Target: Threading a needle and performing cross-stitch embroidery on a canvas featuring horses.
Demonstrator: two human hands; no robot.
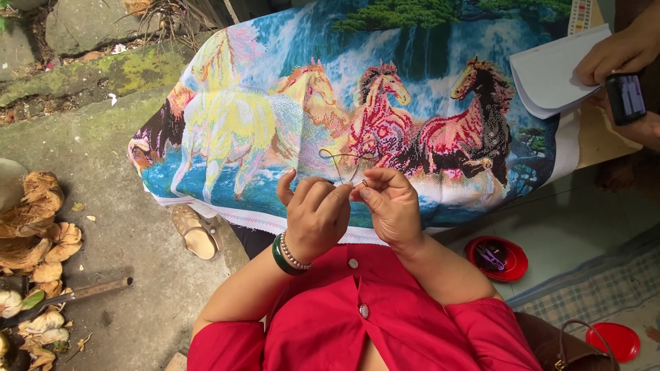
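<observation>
A thin, soft thread was pinched between the left hand and right hand, just above the horse cloth. It looked light and floppy, best held near its end.

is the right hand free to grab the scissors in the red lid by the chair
Probably not at once: the right hand pinches thread together with the left hand. The red lid lies open beside it, nothing blocking.
</observation>
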